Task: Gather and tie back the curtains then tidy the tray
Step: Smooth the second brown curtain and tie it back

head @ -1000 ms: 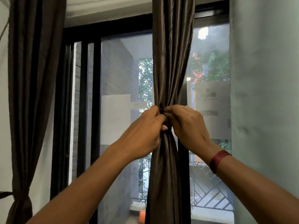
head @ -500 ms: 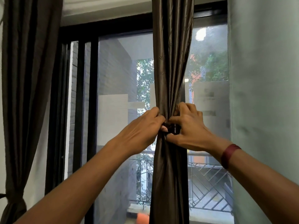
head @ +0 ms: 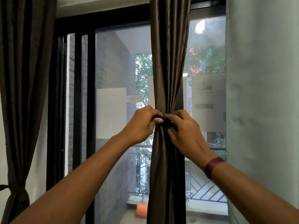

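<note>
The satin brown curtain (head: 169, 65) hung down the middle of the window, drawn into a narrow bunch at about half its visible height. Both of the person's hands met at that pinched waist. The left hand (head: 140, 125) came in from the curtain's left side, its fingers curled and its thumb pressed forward, gripping a dark tie-back (head: 167, 122) wrapped round the bunched cloth. The right hand (head: 186, 135) came in from the curtain's right side, thumb and forefinger pinching the same tie-back against the folds; how the band was fastened behind the fingers could not be made out. A dark red wristband (head: 213, 164) sat on the right wrist.

Above the hands the curtain spread wider; below them it fell in tight, straight pleats. Far to its left a second brown curtain (head: 21, 78) hung against the wall, cinched low down by its own tie (head: 15, 190). Between the two stood the black window frame (head: 91, 97). Just right of the gathered curtain, beyond a strip of glass, rose a pale green wall (head: 262, 94). Behind the curtain, through the glass, a balcony railing (head: 208, 189) and an orange object (head: 142, 210) showed.
</note>
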